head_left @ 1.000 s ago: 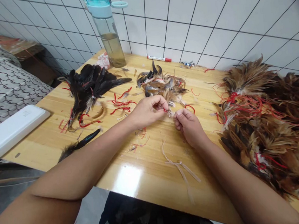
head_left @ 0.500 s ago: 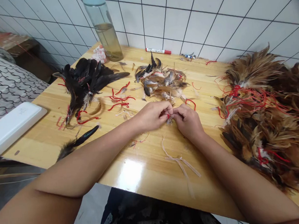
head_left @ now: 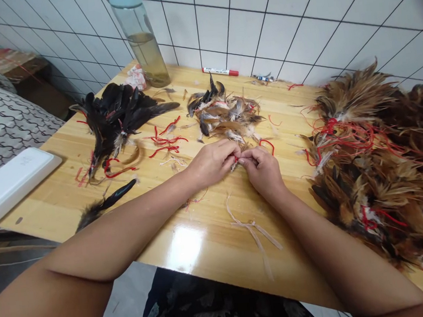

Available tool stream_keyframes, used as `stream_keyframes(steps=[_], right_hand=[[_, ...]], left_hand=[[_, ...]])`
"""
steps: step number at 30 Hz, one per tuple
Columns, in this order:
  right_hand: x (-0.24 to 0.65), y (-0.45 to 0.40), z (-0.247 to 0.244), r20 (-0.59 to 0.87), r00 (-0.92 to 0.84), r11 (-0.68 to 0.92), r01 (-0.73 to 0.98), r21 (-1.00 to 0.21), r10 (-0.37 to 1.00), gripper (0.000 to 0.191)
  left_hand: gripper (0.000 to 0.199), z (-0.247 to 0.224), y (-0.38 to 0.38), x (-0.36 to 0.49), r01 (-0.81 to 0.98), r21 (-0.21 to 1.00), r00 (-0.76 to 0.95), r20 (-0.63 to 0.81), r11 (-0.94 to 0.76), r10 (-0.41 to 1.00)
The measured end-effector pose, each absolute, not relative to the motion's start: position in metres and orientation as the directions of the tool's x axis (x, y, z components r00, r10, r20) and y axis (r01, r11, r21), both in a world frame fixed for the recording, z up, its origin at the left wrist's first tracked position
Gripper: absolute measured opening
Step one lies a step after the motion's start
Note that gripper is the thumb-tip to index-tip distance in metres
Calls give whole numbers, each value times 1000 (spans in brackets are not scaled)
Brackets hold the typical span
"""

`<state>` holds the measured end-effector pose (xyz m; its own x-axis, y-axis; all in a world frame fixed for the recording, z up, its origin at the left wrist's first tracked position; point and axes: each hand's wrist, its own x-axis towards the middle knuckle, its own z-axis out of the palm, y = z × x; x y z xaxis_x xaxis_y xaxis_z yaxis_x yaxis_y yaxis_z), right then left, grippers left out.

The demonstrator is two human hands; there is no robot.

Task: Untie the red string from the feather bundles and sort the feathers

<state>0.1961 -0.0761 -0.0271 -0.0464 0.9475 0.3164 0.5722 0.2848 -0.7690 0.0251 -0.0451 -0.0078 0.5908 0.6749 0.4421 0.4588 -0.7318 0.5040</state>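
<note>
At the middle of the table, my left hand (head_left: 212, 163) and my right hand (head_left: 265, 171) meet, fingertips close together. Both are closed in pinches around a small feather bundle (head_left: 233, 166) bound with red string; most of it is hidden by my fingers. The left fingers grip the bundle, while the right thumb and forefinger pinch at its red tie. Just beyond my hands lies a loose pile of brown, grey and black feathers (head_left: 226, 114). A loop of red string (head_left: 267, 145) rests beside my right knuckles.
Black feathers (head_left: 117, 110) lie at the left, with red string pieces (head_left: 163, 145) nearby. Brown feather bundles (head_left: 381, 177) cover the right side. A water bottle (head_left: 148, 55) and a red marker (head_left: 220, 72) stand and lie near the tiled wall. Pale ribbon (head_left: 255, 226) lies in front.
My fingers have shifted slightly around the red-tied bundle, the right fingertips drawing closer to the left ones. The whole view has moved a little.
</note>
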Motion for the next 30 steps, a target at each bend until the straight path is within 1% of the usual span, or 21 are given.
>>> stream_keyframes(steps=[5,10,13,20,27,30], right_hand=[[198,-74,-26,283,-36,260,521,-813,958,10],[201,-71,-24,248,-77,252,497,-830,966,10],[201,-71,-24,247,-101,264,500,-825,964,9],[204,-67,-25,259,-170,309,478,-822,951,3],[207,-64,-26,278,-228,358,518,-777,933,11],[207,-65,-27,276,-244,366,534,-762,930,12]], left_hand=[[18,-5,-44,25,426,567,587,420,-705,692],[20,-6,-42,23,422,565,607,405,-709,684],[19,-7,-40,22,416,564,608,411,-714,679],[14,-6,-37,22,373,636,612,379,-676,694],[5,-5,-40,24,280,743,608,353,-608,711],[4,-6,-41,24,273,760,601,344,-590,722]])
